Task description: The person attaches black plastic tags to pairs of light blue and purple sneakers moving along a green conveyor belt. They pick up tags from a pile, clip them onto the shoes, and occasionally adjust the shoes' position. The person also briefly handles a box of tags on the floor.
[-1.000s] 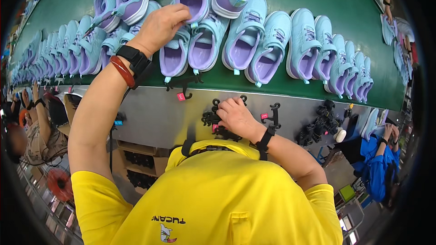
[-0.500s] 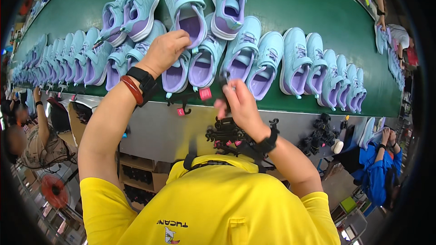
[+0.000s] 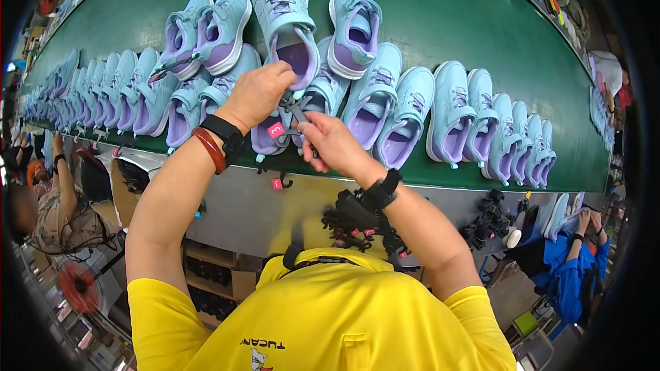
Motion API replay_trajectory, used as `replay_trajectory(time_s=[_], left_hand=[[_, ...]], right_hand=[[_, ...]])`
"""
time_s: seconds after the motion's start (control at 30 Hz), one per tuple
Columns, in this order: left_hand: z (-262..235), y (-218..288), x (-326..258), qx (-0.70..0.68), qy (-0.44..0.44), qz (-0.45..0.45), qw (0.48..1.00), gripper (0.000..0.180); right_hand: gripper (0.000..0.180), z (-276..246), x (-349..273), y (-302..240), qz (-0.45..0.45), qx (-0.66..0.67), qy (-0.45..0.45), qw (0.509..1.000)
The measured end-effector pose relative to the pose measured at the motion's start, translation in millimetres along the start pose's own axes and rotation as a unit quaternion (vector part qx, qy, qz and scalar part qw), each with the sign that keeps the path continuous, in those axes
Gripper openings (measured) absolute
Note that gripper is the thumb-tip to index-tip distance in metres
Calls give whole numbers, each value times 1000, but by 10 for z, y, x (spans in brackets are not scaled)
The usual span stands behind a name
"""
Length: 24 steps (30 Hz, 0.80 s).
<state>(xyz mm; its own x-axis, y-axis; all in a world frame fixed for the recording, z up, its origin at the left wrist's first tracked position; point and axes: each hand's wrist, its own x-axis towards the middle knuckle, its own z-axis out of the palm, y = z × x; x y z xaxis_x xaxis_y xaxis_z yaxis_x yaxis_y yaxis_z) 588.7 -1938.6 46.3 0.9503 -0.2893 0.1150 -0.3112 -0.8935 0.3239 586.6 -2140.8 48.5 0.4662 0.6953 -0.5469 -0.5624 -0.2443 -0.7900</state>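
My left hand (image 3: 258, 95) pinches the heel of a light-blue sneaker (image 3: 280, 3) with a lilac lining and a strap, its toe pointing away from me. In my right hand (image 3: 335, 140) is a black plastic shoe hanger (image 3: 295, 110), held right beside that sneaker's heel. A pink size tag (image 3: 276, 130) shows on the hanger's near side. Just behind my hands, a sneaker pair (image 3: 210, 31) rests on top of others at the left, and a single sneaker (image 3: 355, 29) at the right.
Long rows of matching sneakers (image 3: 450, 113) line the green table (image 3: 454, 7). More black hangers (image 3: 357, 223) hang in a bunch near my waist, with another cluster (image 3: 489, 216) to the right. Co-workers stand at both sides, one in blue (image 3: 567, 261).
My right hand has brought the hanger up and leftward to the sneaker's heel. My left hand keeps its hold on the sneaker. The whole view has shifted slightly.
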Motion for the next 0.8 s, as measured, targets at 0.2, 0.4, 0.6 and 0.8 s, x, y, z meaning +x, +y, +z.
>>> replay_trajectory(time_s=[0.2,0.4,0.6,0.8], left_hand=[[-87,203,114,7,2,17,1000,39],[-247,135,293,-2,-7,-36,999,30],[-271,212,459,-53,-73,-102,991,20],[-304,263,524,-111,-133,-163,971,17]], right_hand=[[29,-464,55,-388,-39,-68,-32,996],[37,-1114,11,-799,-322,-438,223,809],[30,-1539,335,-581,-288,-554,53,780],[25,-1345,305,-765,-392,-643,75,654]])
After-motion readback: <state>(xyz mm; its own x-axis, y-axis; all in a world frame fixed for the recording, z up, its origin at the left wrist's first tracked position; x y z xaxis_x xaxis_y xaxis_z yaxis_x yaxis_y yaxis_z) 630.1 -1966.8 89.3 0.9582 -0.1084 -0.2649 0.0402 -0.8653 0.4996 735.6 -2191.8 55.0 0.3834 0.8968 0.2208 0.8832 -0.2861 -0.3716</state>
